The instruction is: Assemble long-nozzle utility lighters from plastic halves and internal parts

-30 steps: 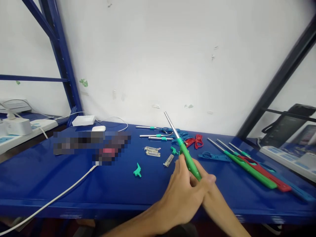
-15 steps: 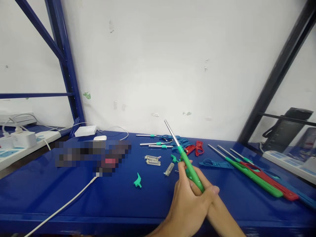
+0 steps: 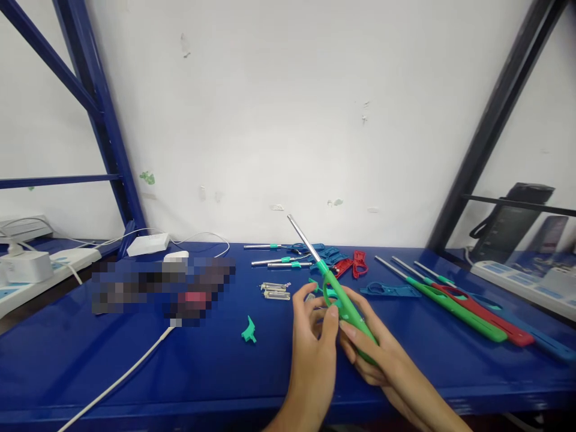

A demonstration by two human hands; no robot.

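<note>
A green long-necked lighter (image 3: 355,318) with a metal tube slants up and to the left above the table. My right hand (image 3: 387,354) is closed around its handle, thumb along the near side. My left hand (image 3: 312,342) has its fingers curled at the lighter's trigger loop, the thumb pressed against the green body; its fingertips are partly hidden. Left of my hands lies a loose green trigger (image 3: 249,330). Beyond it are several clear fuel tanks (image 3: 276,295), one nearly covered by my left hand.
Finished-looking lighters in green (image 3: 463,313), red (image 3: 490,318) and blue lie at the right. Metal tubes (image 3: 288,264), blue casing halves (image 3: 330,255) and red casing pieces (image 3: 359,264) are at the back. A white cable (image 3: 121,375) crosses the left side; power strips (image 3: 517,282) flank the table.
My left hand has shifted from across the handle to the trigger loop, its fingers opening out somewhat. More of my right hand shows around the handle. The view has shifted slightly.
</note>
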